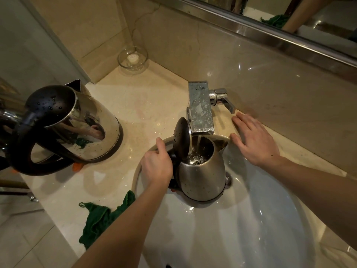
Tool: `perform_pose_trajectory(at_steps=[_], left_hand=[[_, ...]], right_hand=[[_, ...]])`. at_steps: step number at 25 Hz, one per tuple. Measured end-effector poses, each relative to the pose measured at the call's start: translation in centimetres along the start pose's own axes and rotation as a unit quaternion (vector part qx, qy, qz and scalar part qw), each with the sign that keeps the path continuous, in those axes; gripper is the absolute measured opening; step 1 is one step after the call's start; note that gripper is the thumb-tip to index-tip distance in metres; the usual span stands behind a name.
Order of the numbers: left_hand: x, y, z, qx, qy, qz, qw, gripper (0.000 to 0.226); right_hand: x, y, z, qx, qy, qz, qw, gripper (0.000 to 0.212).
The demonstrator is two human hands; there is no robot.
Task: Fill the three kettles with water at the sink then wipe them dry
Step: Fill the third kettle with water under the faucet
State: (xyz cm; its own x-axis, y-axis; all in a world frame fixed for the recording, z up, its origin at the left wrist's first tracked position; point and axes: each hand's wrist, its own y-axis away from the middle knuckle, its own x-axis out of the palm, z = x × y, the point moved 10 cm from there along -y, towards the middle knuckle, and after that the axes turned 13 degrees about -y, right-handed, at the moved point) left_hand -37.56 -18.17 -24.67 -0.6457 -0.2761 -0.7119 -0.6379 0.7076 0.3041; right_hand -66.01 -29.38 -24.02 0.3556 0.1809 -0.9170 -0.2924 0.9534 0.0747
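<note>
The left hand (157, 167) grips the handle of the open kettle (202, 175) in the sink (270, 219) under the running tap (201, 109); the right hand (255, 140) lies flat, fingers spread, on the table (150, 97). Wiping looks undone: a wet second kettle (87, 128) stands left, the green cloth (96, 219) by the table's edge, the wall (270, 84) close behind the tap

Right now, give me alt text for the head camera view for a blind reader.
The left hand holds a steel kettle by its handle in the sink, lid open, while the tap runs water into it. The right hand lies open on the counter beside the tap; a second kettle and a green cloth sit left.
</note>
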Motion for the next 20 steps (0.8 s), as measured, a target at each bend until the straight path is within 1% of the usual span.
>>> perform_pose_trajectory(at_steps=[13,16,20], left_hand=[[-0.18,0.06,0.0,0.006,0.006,-0.007,1.0,0.059],[-0.2,0.03,0.02,0.006,0.003,-0.009,1.0,0.058],[-0.09,-0.19,0.27,0.009,0.002,-0.008,1.0,0.06]], right_hand=[[0.1,0.02,-0.05,0.001,0.005,0.001,1.0,0.061],[0.17,-0.02,-0.06,-0.002,0.005,-0.001,1.0,0.065],[0.16,0.0,-0.12,-0.003,0.006,-0.002,1.0,0.06]])
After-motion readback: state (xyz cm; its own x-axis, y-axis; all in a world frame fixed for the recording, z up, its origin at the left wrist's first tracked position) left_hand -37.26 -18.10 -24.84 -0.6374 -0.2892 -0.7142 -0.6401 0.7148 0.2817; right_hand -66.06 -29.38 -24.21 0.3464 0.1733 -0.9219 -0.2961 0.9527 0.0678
